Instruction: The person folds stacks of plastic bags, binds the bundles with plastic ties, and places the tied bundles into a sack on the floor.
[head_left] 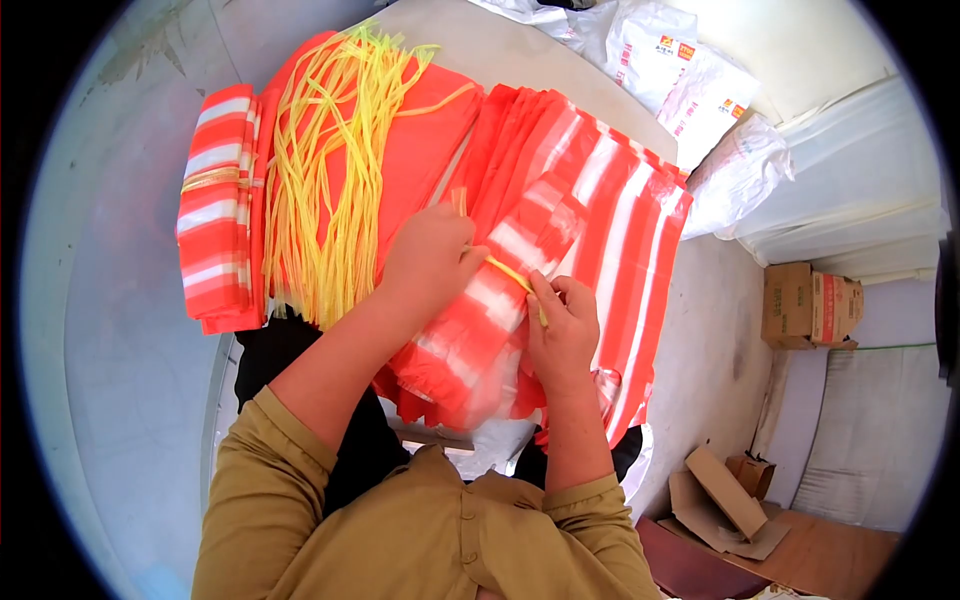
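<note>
A yellow plastic strip (510,273) runs taut between my two hands across a folded bundle of red-and-white striped plastic bags (465,325). My left hand (432,253) is closed on one end of the strip, at the bundle's upper left side. Fingers of my right hand (564,322) pinch the other end, and a short tail pokes out below them. Under the bundle lies a wider stack of striped bags (625,230). Left of my left hand, a heap of loose yellow strips (335,170) is draped over red plastic sheeting (425,135).
At far left is a finished-looking striped bundle (215,205) with a yellow band around it. White printed sacks (690,85) lie beyond the stack. Cardboard boxes (810,305) stand at right, with opened cardboard (725,500) at lower right. A pale wall (120,270) borders the left.
</note>
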